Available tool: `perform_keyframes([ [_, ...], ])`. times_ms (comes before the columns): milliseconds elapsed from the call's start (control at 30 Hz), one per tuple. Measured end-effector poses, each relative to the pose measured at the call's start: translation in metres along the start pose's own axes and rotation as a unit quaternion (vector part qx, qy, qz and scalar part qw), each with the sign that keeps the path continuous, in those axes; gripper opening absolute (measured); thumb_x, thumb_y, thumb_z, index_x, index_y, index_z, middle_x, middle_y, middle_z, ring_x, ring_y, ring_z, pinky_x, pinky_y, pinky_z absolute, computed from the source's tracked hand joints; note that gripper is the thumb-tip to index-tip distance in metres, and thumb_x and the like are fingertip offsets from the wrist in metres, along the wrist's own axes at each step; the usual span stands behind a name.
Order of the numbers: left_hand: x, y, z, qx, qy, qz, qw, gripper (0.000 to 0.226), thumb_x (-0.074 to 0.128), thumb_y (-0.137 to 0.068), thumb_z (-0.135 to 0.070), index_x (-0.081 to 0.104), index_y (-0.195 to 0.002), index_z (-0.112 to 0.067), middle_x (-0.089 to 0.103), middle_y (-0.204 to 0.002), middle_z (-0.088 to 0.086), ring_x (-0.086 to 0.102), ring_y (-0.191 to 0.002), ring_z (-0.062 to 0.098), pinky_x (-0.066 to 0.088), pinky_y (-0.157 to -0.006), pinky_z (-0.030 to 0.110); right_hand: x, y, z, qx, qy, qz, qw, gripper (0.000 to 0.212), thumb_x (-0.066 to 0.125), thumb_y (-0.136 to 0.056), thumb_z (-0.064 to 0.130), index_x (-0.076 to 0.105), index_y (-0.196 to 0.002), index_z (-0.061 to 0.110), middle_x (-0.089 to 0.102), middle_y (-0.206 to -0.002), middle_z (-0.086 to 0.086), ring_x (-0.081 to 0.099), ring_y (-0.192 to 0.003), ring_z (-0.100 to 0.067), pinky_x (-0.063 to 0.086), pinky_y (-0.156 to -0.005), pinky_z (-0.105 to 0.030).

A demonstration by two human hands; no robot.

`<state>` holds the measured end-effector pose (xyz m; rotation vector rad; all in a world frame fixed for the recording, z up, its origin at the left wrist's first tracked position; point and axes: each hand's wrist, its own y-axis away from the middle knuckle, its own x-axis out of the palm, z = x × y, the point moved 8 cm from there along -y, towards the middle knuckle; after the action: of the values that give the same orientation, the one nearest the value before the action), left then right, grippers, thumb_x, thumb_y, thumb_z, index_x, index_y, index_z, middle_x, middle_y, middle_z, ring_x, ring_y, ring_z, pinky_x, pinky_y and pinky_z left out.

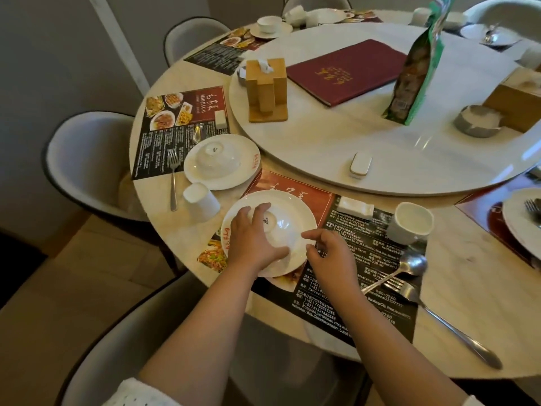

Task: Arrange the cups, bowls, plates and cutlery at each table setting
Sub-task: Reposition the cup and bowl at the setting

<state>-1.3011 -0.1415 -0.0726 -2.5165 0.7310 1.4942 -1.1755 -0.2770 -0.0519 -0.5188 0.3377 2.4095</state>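
Round table (456,341), printed placemats (351,288), lazy Susan (351,148), cup (411,222), fork (173,177)

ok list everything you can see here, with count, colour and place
plates: two full in view, white, near placemats; more cut off at edges
bowls: two, white, upside down on those plates
cups: two near, white; right upright, left inverted
forks: two, silver, one by each near setting
spoon: one, silver, right of near plate
placemats: printed, dark, round table edge
turntable: one, white, centre
menu: one, maroon, on turntable
tissue box: one, wooden, on turntable
bag: one, green, standing on turntable
ashtray: one, grey, on turntable
chairs: several, grey
left hand: fingers on near bowl
right hand: at plate rim
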Motion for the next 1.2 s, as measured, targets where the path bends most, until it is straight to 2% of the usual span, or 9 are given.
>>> perform_keyframes([
  [267, -0.006, -0.003, -0.003, 0.009, -0.006, -0.015, 1.0, 0.104, 0.08, -0.054, -0.054, 0.026, -0.142, -0.039, 0.03, -0.144, 0.007, 0.031, -0.135, 0.028, 0.033, -0.11, 0.041, -0.015, -0.004, -0.001, 0.016, -0.038, -0.029, 0.999, 0.024, 0.059, -0.092, 0.011, 0.066, -0.104, 0.031, 0.056, -0.103, 0.011, 0.055, -0.091, -0.005, 0.049, -0.076, -0.023],
  [433, -0.019, 0.001, -0.018, -0.005, 0.211, 0.005, 0.977, 0.092, 0.083, -0.059, -0.049, 0.034, -0.137, -0.043, 0.038, -0.143, 0.002, 0.04, -0.129, 0.021, 0.041, -0.1, 0.037, -0.016, -0.008, -0.001, 0.037, -0.077, -0.022, 0.996, 0.023, 0.057, -0.093, 0.012, 0.065, -0.109, 0.028, 0.061, -0.106, 0.008, 0.057, -0.095, -0.005, 0.046, -0.073, -0.018],
  [533, -0.015, 0.012, -0.039, -0.036, 0.482, 0.072, 0.873, 0.091, 0.079, -0.054, -0.051, 0.04, -0.136, -0.042, 0.047, -0.14, 0.004, 0.051, -0.12, 0.026, 0.05, -0.097, 0.05, -0.012, -0.009, 0.0, 0.075, -0.13, 0.004, 0.989, 0.025, 0.056, -0.095, 0.018, 0.061, -0.119, 0.026, 0.065, -0.107, 0.008, 0.062, -0.096, -0.007, 0.053, -0.08, -0.025],
  [667, 0.004, 0.029, -0.07, -0.061, 0.679, 0.156, 0.715, 0.101, 0.082, -0.052, -0.054, 0.045, -0.138, -0.016, 0.057, -0.119, 0.015, 0.055, -0.109, 0.03, 0.05, -0.091, 0.046, -0.012, -0.004, -0.003, 0.137, -0.21, 0.03, 0.968, 0.024, 0.053, -0.098, 0.021, 0.059, -0.121, 0.017, 0.07, -0.095, -0.008, 0.068, -0.079, -0.019, 0.059, -0.08, -0.036],
  [767, 0.018, 0.042, -0.082, -0.07, 0.711, 0.198, 0.671, 0.084, 0.073, -0.064, -0.056, 0.052, -0.132, -0.011, 0.059, -0.114, 0.019, 0.053, -0.104, 0.032, 0.047, -0.077, 0.041, -0.024, 0.003, -0.009, 0.149, -0.262, 0.019, 0.953, 0.024, 0.055, -0.097, 0.014, 0.057, -0.12, 0.011, 0.071, -0.09, -0.014, 0.066, -0.065, -0.021, 0.059, -0.069, -0.035],
  [900, 0.036, 0.051, -0.089, -0.091, 0.684, 0.192, 0.698, 0.058, 0.065, -0.079, -0.049, 0.061, -0.126, -0.014, 0.064, -0.121, 0.016, 0.057, -0.111, 0.03, 0.048, -0.097, 0.044, -0.059, 0.012, -0.036, 0.185, -0.227, -0.054, 0.955, 0.028, 0.058, -0.094, 0.01, 0.053, -0.121, 0.011, 0.067, -0.101, -0.008, 0.069, -0.064, -0.023, 0.06, -0.071, -0.038],
  [1000, 0.038, 0.043, -0.082, -0.107, 0.607, 0.107, 0.78, 0.022, 0.067, -0.089, -0.03, 0.072, -0.11, -0.026, 0.071, -0.113, 0.001, 0.064, -0.11, 0.02, 0.052, -0.095, 0.037, -0.09, 0.015, -0.053, 0.203, -0.192, -0.112, 0.954, 0.032, 0.058, -0.092, 0.007, 0.052, -0.123, 0.009, 0.066, -0.097, -0.01, 0.07, -0.066, -0.024, 0.06, -0.069, -0.039],
  [1100, 0.038, 0.038, -0.079, -0.083, 0.475, 0.066, 0.873, 0.021, 0.07, -0.086, -0.027, 0.074, -0.103, -0.039, 0.072, -0.113, -0.01, 0.064, -0.111, 0.016, 0.05, -0.1, 0.043, -0.111, 0.013, -0.058, 0.201, -0.107, -0.138, 0.964, 0.03, 0.058, -0.092, 0.007, 0.055, -0.121, 0.01, 0.067, -0.088, -0.007, 0.069, -0.059, -0.019, 0.058, -0.059, -0.031],
  [1200, 0.035, 0.04, -0.084, -0.059, 0.356, 0.032, 0.932, 0.026, 0.068, -0.088, -0.023, 0.072, -0.112, -0.03, 0.071, -0.115, -0.009, 0.064, -0.108, 0.013, 0.05, -0.1, 0.04, -0.116, 0.01, -0.059, 0.194, -0.051, -0.135, 0.97, 0.029, 0.058, -0.091, 0.007, 0.056, -0.119, 0.014, 0.068, -0.085, -0.006, 0.068, -0.055, -0.015, 0.049, -0.047, -0.018],
])
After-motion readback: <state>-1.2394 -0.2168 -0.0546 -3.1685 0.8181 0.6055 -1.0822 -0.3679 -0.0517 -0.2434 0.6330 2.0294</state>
